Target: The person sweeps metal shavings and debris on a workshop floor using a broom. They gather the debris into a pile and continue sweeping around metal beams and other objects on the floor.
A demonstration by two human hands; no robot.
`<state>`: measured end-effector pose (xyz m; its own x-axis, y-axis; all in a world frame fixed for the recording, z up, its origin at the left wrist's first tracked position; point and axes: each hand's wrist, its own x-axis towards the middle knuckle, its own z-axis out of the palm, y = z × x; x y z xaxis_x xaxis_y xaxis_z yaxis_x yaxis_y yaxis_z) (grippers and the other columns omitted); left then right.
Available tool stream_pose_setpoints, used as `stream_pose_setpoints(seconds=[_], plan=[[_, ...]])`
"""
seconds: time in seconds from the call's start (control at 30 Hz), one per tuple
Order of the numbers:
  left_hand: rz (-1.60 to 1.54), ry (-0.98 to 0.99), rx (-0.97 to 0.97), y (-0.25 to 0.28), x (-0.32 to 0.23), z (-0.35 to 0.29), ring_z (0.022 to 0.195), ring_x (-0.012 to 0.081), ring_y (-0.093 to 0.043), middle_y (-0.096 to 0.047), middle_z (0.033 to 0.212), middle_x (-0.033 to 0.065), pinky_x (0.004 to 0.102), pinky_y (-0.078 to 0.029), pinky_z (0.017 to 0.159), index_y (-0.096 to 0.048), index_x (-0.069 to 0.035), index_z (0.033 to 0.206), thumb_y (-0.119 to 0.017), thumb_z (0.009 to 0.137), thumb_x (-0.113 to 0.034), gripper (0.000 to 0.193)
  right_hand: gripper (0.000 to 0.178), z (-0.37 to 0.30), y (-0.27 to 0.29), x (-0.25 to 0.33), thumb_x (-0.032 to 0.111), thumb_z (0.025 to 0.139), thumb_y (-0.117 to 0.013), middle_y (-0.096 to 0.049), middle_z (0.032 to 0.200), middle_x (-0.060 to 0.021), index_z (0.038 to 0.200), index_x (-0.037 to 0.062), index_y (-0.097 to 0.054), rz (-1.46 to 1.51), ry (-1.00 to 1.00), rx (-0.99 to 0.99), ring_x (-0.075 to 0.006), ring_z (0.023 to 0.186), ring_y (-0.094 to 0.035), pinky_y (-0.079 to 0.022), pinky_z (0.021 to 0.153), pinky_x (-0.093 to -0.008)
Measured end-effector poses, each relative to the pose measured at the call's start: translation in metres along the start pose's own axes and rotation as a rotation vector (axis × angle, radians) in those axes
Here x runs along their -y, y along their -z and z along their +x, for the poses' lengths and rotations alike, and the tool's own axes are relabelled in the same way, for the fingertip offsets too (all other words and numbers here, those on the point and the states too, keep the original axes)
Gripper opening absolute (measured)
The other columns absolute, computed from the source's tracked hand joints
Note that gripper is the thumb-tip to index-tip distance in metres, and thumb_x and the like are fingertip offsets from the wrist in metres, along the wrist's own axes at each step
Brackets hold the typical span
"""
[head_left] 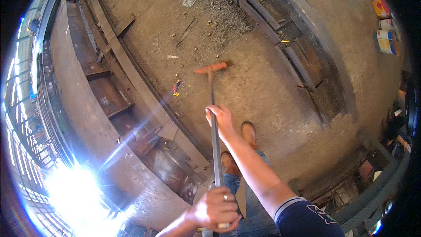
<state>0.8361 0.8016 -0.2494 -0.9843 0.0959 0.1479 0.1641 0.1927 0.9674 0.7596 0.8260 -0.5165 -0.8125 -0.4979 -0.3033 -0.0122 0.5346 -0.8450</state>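
Note:
I hold what looks like a push broom, with a long dark handle (214, 142) and a narrow orange-red crosspiece for a head (211, 67). My right hand (222, 119) is wrapped around the middle of the handle, its arm stretched forward. Lower down, close to my body, my left hand (218, 210) grips the handle's near end; a ring shows on one finger. The broom head is at the floor ahead of my shoes. Left of it lies a small red-and-yellow object (176, 88), too small to name.
Long rusty steel beams (109, 87) run along the left, and more steel sections (272, 39) lie to the right. Grey debris (223, 19) and small bits are scattered ahead. Tins (386, 41) stand at the far right. My shoes (248, 132) are below. Bright glare fills the lower left.

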Motion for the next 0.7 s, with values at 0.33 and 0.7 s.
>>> stream_pose_setpoints(seconds=[0.33, 0.7], plan=[[-0.558, 0.275, -1.055, 0.028, 0.048, 0.04, 0.06, 0.0169, -0.051, -0.055, 0.063, 0.0074, 0.0335, -0.043, 0.061, -0.045, -0.006, 0.061, -0.072, 0.088, -0.02, 0.041, 0.044, -0.019, 0.113, -0.033, 0.045, 0.089, -0.066, -0.07, 0.094, -0.0215, 0.105, 0.0046, -0.067, -0.647, -0.41, 0.267, -0.0411, 0.086, -0.069, -0.056, 0.076, -0.0498], [-0.624, 0.261, -1.377, 0.147, 0.202, 0.18, 0.057, 0.0128, -0.039, -0.041, 0.059, -0.0004, 0.0357, -0.039, 0.063, -0.046, -0.01, 0.07, -0.062, 0.096, -0.015, 0.031, 0.04, 0.236, 0.016, -0.071, 0.025, 0.082, -0.073, -0.063, 0.104, -0.0273, 0.113, -0.0009, -0.069, -0.413, -0.434, -0.464, -0.0421, 0.103, -0.061, -0.049, 0.089, -0.0481]])
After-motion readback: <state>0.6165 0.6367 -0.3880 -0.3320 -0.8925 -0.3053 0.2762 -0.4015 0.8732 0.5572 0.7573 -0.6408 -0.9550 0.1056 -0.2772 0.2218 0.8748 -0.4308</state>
